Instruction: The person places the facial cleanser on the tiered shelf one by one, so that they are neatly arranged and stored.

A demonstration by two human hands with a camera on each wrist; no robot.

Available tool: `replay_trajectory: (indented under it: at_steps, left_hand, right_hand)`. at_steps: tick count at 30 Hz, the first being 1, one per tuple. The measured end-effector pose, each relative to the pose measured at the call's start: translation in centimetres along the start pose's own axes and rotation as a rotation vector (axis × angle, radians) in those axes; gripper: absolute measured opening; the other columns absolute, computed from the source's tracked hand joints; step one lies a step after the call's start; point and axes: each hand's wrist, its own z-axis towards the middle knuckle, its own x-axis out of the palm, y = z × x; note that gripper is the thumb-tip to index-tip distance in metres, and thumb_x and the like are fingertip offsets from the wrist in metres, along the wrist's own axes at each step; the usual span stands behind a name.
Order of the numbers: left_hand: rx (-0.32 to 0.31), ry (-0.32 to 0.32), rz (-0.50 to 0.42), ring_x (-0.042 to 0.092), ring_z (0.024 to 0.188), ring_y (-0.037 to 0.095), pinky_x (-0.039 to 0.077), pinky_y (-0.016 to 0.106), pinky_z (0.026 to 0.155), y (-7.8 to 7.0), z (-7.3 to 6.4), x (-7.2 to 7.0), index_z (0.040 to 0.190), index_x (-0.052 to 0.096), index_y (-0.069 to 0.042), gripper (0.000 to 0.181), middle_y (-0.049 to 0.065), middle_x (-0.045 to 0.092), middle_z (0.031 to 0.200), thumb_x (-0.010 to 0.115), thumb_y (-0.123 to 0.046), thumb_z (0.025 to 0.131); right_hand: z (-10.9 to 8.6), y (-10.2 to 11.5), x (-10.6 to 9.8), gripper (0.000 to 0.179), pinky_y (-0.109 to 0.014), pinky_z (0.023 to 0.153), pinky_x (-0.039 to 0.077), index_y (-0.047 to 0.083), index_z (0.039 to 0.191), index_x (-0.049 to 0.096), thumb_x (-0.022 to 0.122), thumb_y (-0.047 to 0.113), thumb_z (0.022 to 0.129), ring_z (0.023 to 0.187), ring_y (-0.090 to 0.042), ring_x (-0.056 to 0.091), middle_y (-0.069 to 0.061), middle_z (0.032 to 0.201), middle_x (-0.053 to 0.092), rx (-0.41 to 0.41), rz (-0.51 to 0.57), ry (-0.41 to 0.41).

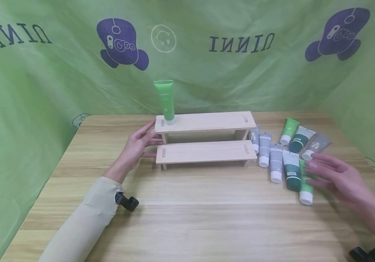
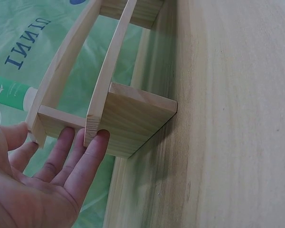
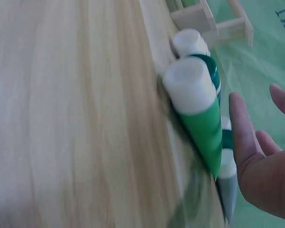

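Observation:
A two-step wooden shelf (image 1: 204,153) stands on the table, and a green tube (image 1: 165,98) is upright on its upper step's left end, cap down. My left hand (image 1: 135,147) touches the shelf's left end. In the left wrist view the thumb and fingers (image 2: 88,166) reach the ends of both planks, the fingers mostly straight. On the right, my right hand (image 1: 341,176) hovers just over a green tube with a white cap (image 1: 306,189), fingers spread and holding nothing. Beside it lies a dark green tube (image 1: 292,171).
More tubes lie to the right of the shelf: several grey-blue ones (image 1: 276,163), a light green one (image 1: 289,131), a white-and-dark-green one (image 1: 301,139) and a translucent grey one (image 1: 316,145). A green printed curtain (image 1: 200,80) hangs behind the wooden table (image 1: 190,218).

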Motion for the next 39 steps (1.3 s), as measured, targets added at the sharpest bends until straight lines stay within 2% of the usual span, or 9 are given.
replay_trajectory:
  at_steps: [4,11,16,24,26,28,31,33,39]
  left_hand:
    - [0.0,-0.001,0.002,0.058,0.123,0.037,0.062,0.05,0.081,-0.1,0.0,0.0,0.158,0.031,-0.037,0.052,0.021,0.055,0.138,0.047,-0.032,0.108]
    - [0.001,0.0,-0.007,0.058,0.124,0.037,0.061,0.051,0.082,-0.2,0.0,-0.1,0.157,0.032,-0.037,0.051,0.022,0.055,0.138,0.047,-0.031,0.108]
    - [-0.003,0.002,-0.005,0.058,0.124,0.038,0.062,0.05,0.082,-0.1,0.0,-0.1,0.158,0.031,-0.036,0.052,0.022,0.055,0.138,0.047,-0.031,0.108]
    - [0.0,0.001,-0.004,0.058,0.124,0.038,0.062,0.048,0.08,0.0,-0.1,0.0,0.157,0.032,-0.036,0.051,0.022,0.054,0.138,0.047,-0.031,0.108]
    - [0.002,0.002,-0.001,0.058,0.123,0.039,0.062,0.048,0.079,0.1,-0.1,0.0,0.157,0.032,-0.036,0.052,0.022,0.054,0.138,0.047,-0.031,0.108]
    - [0.003,0.003,0.0,0.058,0.123,0.038,0.062,0.048,0.079,0.1,0.0,0.0,0.158,0.032,-0.036,0.052,0.022,0.054,0.137,0.047,-0.031,0.108]
    - [0.005,0.004,0.0,0.059,0.123,0.038,0.062,0.049,0.079,0.1,0.0,0.0,0.158,0.032,-0.035,0.052,0.022,0.055,0.137,0.047,-0.031,0.108]
    - [0.005,0.005,0.001,0.059,0.123,0.038,0.062,0.049,0.079,0.1,0.0,-0.1,0.158,0.032,-0.035,0.052,0.022,0.055,0.137,0.047,-0.031,0.108]
    - [0.009,0.005,0.004,0.059,0.123,0.038,0.062,0.049,0.079,0.0,-0.1,0.0,0.158,0.032,-0.035,0.052,0.022,0.055,0.137,0.047,-0.031,0.108]
  right_hand:
    - [-0.3,0.3,-1.3,0.039,-0.039,0.085,0.061,0.017,0.126,0.066,0.047,-0.008,0.103,0.099,-0.025,0.071,-0.008,0.114,0.071,0.05,-0.033,-0.056]
    - [-0.5,0.5,-3.0,0.039,-0.035,0.074,0.063,0.028,0.115,0.069,0.05,-0.004,0.103,0.087,-0.025,0.072,-0.007,0.104,0.072,0.107,-0.216,-0.079]
    - [-0.4,0.2,-3.3,0.038,-0.036,0.073,0.064,0.03,0.111,0.069,0.052,-0.003,0.102,0.084,-0.025,0.072,-0.009,0.099,0.072,0.136,-0.301,-0.07]
    - [-0.1,0.0,-2.6,0.033,-0.037,0.069,0.064,0.033,0.108,0.065,0.06,0.001,0.1,0.076,-0.024,0.071,-0.008,0.093,0.071,0.184,-0.419,-0.131]
    - [-0.1,-0.1,-2.3,0.029,-0.037,0.069,0.064,0.031,0.111,0.061,0.061,0.004,0.1,0.075,-0.024,0.071,-0.006,0.093,0.071,0.194,-0.491,-0.151]
    - [-0.1,-0.2,-2.1,0.024,-0.037,0.068,0.064,0.015,0.123,0.058,0.062,0.006,0.1,0.075,-0.023,0.07,-0.004,0.092,0.071,0.2,-0.573,-0.163]
    - [-0.1,-0.3,-1.6,0.049,-0.037,0.068,0.064,-0.011,0.138,0.039,0.063,0.01,0.101,0.074,-0.021,0.07,0.0,0.09,0.07,0.207,-0.685,-0.182]
    - [0.0,-0.3,-1.3,0.068,-0.037,0.067,0.064,-0.019,0.144,0.021,0.063,0.013,0.101,0.074,-0.019,0.069,0.001,0.089,0.068,0.211,-0.743,-0.181]
    - [0.2,0.0,-0.8,0.074,-0.038,0.066,0.064,-0.019,0.143,0.021,0.066,0.02,0.1,0.072,-0.017,0.067,-0.003,0.09,0.067,0.226,-0.857,-0.204]
